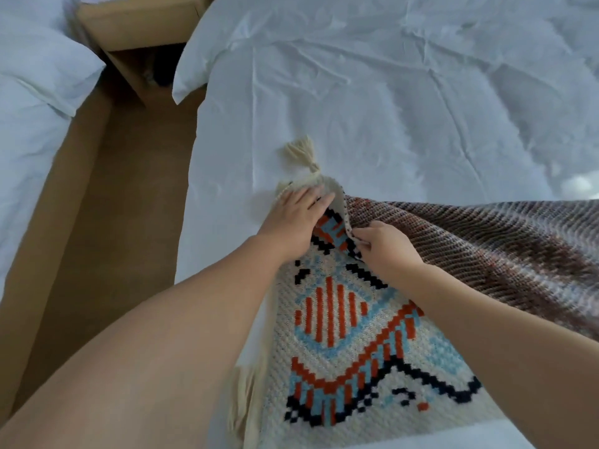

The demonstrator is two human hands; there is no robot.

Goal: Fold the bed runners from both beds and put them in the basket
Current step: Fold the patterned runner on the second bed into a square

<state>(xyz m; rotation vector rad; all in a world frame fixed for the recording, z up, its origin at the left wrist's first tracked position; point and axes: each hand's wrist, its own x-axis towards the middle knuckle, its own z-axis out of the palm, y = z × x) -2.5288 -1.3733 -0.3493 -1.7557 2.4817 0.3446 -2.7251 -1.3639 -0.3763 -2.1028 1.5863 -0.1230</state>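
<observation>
1. Fingers [319, 198] of the left hand [296, 218] lie straight and flat, pressing down the far corner of the bed runner [340, 335]. They grasp nothing.
2. Fingers [361, 237] of the right hand [385, 246] are curled and pinch the turned-over edge of the bed runner, just beside the left hand.
3. Risk, as I judge it: the pinch takes in little cloth. If it slips while the layer is drawn across, the fold would open and the edges would go out of line.
4. Risk: the left hand only presses. A hard pull from the right hand could drag the corner out from under it and skew the fold.
5. Risk: the tassel [303, 153] at the corner lies loose on the bed [389, 108], and the fringe [246, 400] runs free along the left edge. Either could get trapped inside the fold.
6. Position: the bed runner lies on the bed directly under both hands, patterned face up toward me, with its brown reverse side lifted to the right of the right hand.
7. Surroundings: a second bed [29, 124] stands well apart to the left, with floor [123, 205] between. I see no basket and no second runner.
</observation>
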